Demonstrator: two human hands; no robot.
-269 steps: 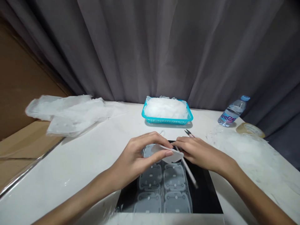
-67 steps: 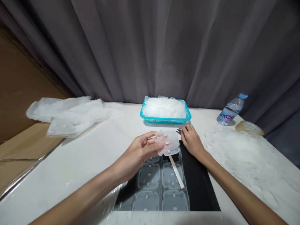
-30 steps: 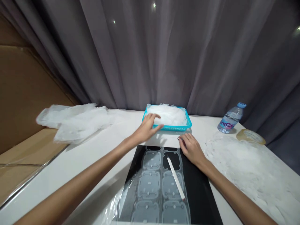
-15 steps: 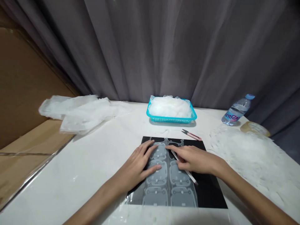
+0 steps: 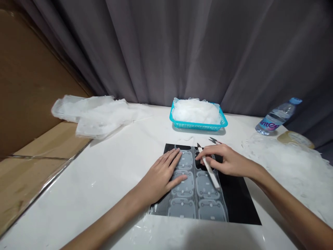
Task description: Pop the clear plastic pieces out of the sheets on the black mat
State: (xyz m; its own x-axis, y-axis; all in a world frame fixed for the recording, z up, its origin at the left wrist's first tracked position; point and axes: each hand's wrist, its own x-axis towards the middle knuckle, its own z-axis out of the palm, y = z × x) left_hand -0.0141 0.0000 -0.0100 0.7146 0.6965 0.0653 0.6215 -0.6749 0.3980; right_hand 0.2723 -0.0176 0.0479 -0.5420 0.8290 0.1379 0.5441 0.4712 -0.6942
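Note:
A black sheet (image 5: pixel 234 203) lies on the white table in front of me, carrying two columns of clear die-cut film pieces (image 5: pixel 186 189). My left hand (image 5: pixel 162 173) lies flat and open on the left column, fingers spread, pressing the sheet down. My right hand (image 5: pixel 226 161) pinches a thin white stick tool (image 5: pixel 209 170), whose dark tip points at the top of the right column. Behind the sheet stands a turquoise basket (image 5: pixel 200 125) heaped with clear film pieces.
Small pink-handled snips (image 5: pixel 214 140) lie just beyond my right hand. Crumpled clear plastic bags (image 5: pixel 96 113) sit at the back left, a pile of film scraps (image 5: pixel 288 163) at the right, with a water bottle (image 5: pixel 277 116) and a tape roll (image 5: pixel 295 139) behind it. Cardboard borders the table's left edge.
My left hand dropped a peeled film piece into the basket, then came back flat onto the sheet. My right hand picked the stick tool up off the sheet and moved it to the top.

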